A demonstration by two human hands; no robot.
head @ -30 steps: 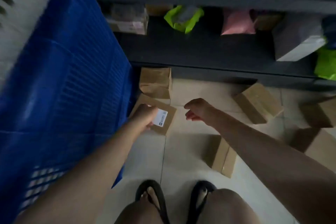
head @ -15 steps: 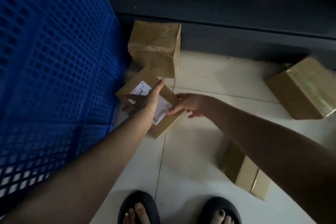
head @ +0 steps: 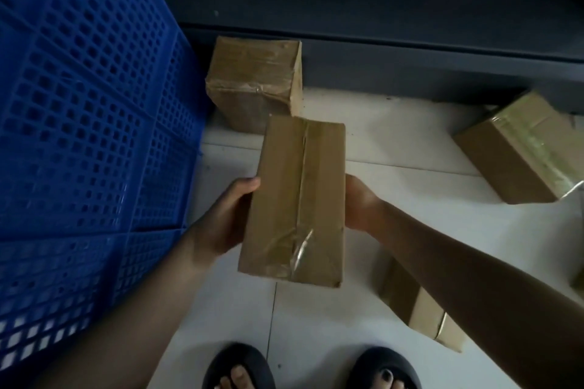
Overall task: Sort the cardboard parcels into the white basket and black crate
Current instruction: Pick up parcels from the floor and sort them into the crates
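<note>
Far left: blue lattice crate [head: 88, 136], largest item in view, its perforated wall filling that side from top to bottom.
Top: dark shelf unit [head: 379, 9], lowest board and foot spanning the width.
Below: pale tiled floor [head: 395, 174], bearing three loose parcels.
Centre: held parcel [head: 297, 199], oblong brown cardboard with clear tape along the seam of the upward face and no label showing there. Lifted clear of the floor, long axis pointing away from the wearer, between the two hands.
Behind it: crumpled parcel [head: 252, 82], standing on the floor against the shelf foot, just beside the blue crate.
Right: glossy-taped parcel [head: 521, 148], lying aslant on the tiles, well apart from the held one.
Lower right: small parcel [head: 420, 316], on the floor, partly hidden under the right forearm.
Left hand [head: 221, 221]: clasping the left long side of the held parcel, thumb on the upper edge, other fingers hidden beneath.
Right hand [head: 360, 202]: gripping the opposite long side, fingers hidden behind the cardboard.
Bottom edge: black sandals [head: 240, 366].

Progress, as a judgement: one parcel picked up but not yet placed, and at least three left on the floor. White basket and black crate both out of view, so impossible to tell the number already sorted. Probably no further than the middle of the task.
</note>
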